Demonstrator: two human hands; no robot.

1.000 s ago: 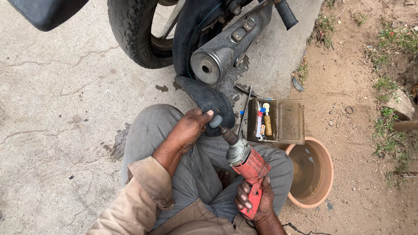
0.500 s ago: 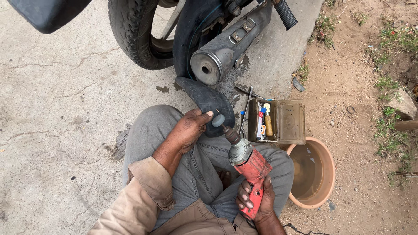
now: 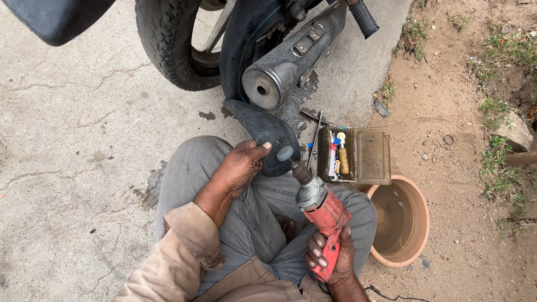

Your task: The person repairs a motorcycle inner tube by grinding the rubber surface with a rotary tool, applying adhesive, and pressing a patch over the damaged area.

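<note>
1. Since the earlier frames little has shifted: the grinder's round tip (image 3: 285,153) has stayed at the edge of the black inner tube (image 3: 267,135), with only a slight change in its angle, and the hands are where they were. The person seems to be keeping at the same spot on the rubber rather than moving on.
2. The inner tube hangs out from under the motorcycle's rear tyre (image 3: 168,45) and is draped over the person's left knee, its bulging fold pressed flat there.
3. The left hand (image 3: 239,166) holds the fold down, the fingers curled over the rubber and the thumb stretched along its lower edge, just beside the grinder tip.
4. The right hand (image 3: 330,254) is wrapped tightly around the handle of the red grinder (image 3: 323,215), which points up and to the left towards the tube.
5. Just right of the tube lies an open metal box (image 3: 366,156) with small tubes and bottles inside; thin metal tools (image 3: 315,137) lie against its left side.
6. Below the box sits a clay-coloured bowl (image 3: 414,223) with murky water.
7. The exhaust pipe (image 3: 291,61) hangs just above the tube; concrete ground (image 3: 72,140) lies to the left, bare dirt (image 3: 464,112) to the right.
</note>
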